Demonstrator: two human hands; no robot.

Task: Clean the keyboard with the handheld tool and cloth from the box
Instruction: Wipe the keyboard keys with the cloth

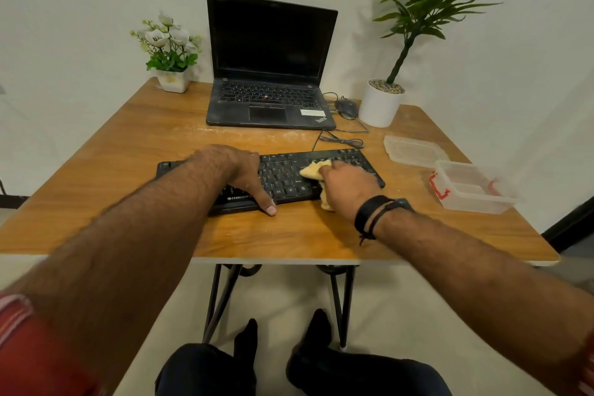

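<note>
A black keyboard [286, 175] lies across the middle of the wooden table [128, 151]. My left hand [239, 172] rests flat on its left half, fingers spread, thumb over the front edge, holding nothing. My right hand [348, 188] is closed on a yellow cloth [313, 169] and presses it onto the keys at the right half. Part of the cloth hangs below my palm at the keyboard's front edge. The clear plastic box [475, 188] with red clips stands open at the right of the table. No handheld tool is visible.
The box's lid [413, 149] lies behind the box. An open black laptop [268, 74] sits at the back, with a mouse [347, 108] and cable beside it. A white-potted palm [381, 103] and a small flower pot [172, 74] stand at the back corners.
</note>
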